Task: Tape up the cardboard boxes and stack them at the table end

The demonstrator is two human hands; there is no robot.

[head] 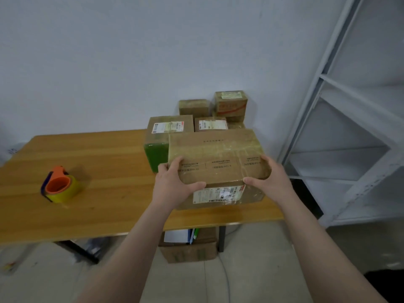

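Observation:
A large taped cardboard box [215,149] with a white shipping label on its near face sits at the right end of the wooden table [98,162]. My left hand [175,182] grips its near left corner and my right hand [266,180] grips its near right corner, thumbs on the front face. Behind it stand several smaller taped boxes: one with a green side [156,155], one with a label [211,124], and two stacked higher against the wall [230,103]. An orange tape dispenser [60,185] with yellowish tape lies on the left part of the table.
A white metal shelf rack [349,127] stands right of the table. Under the table an open cardboard box [189,250] holds papers. A white wall [131,62] rises behind the table. The floor is pale.

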